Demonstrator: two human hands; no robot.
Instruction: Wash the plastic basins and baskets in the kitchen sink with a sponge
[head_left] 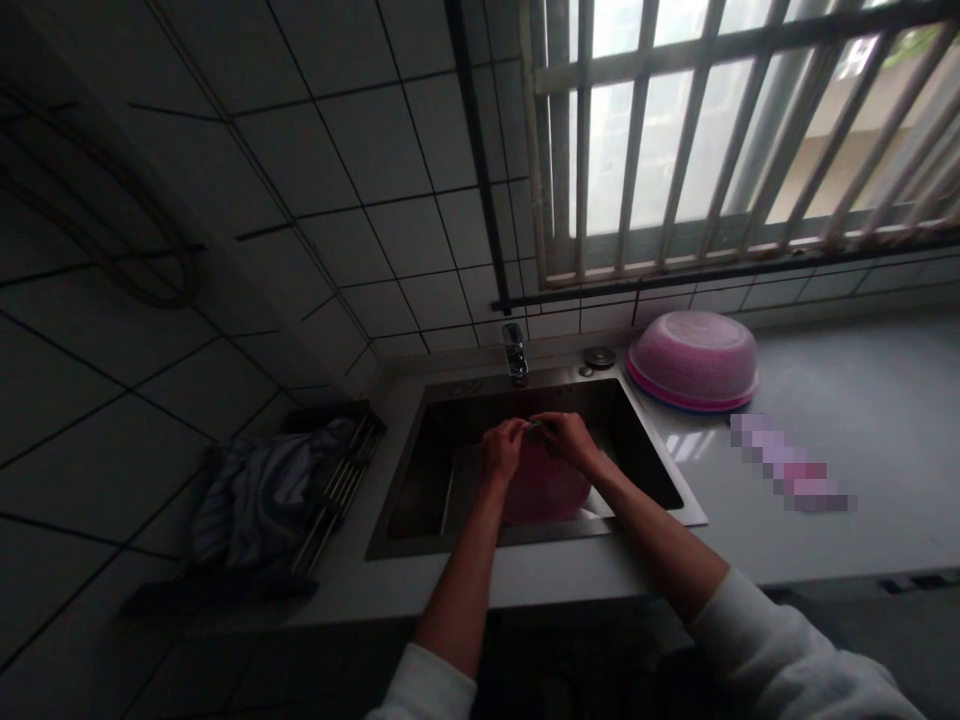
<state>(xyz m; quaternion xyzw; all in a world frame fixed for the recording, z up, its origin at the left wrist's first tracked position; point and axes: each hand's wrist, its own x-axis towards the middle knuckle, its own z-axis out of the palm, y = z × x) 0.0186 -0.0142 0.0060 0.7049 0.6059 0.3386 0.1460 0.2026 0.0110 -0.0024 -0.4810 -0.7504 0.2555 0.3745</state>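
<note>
1. Nearest the camera, two white sleeves [787, 650] are pushed back, and bare forearms reach forward over the front edge of the counter [862, 470].
2. The left hand [501, 450] and the right hand [574, 440] meet over the middle of the sink [420, 450], fingertips almost touching each other.
3. Both hands have their fingers curled in and pinched onto a small object [534, 428] held between them. It is dark and too small to say what it is.
4. Directly below the hands, inside the sink, sits a pink bowl [544, 492]. The hands hover just above it, and whether they touch it cannot be told.
5. To the left of the sink, a rack [337, 490] lies on the counter with a striped cloth [255, 500] bundled on it.
6. At the back rim of the sink the tap [514, 350] stands upright, its spout pointing down above the hands.
7. Right of the tap, a pink basin [694, 360] rests upside down on the counter, near the back corner of the sink.
8. Behind everything rises the tiled wall [360, 180], dim, and to its right are the window bars [675, 140] with bright daylight behind them.
</note>
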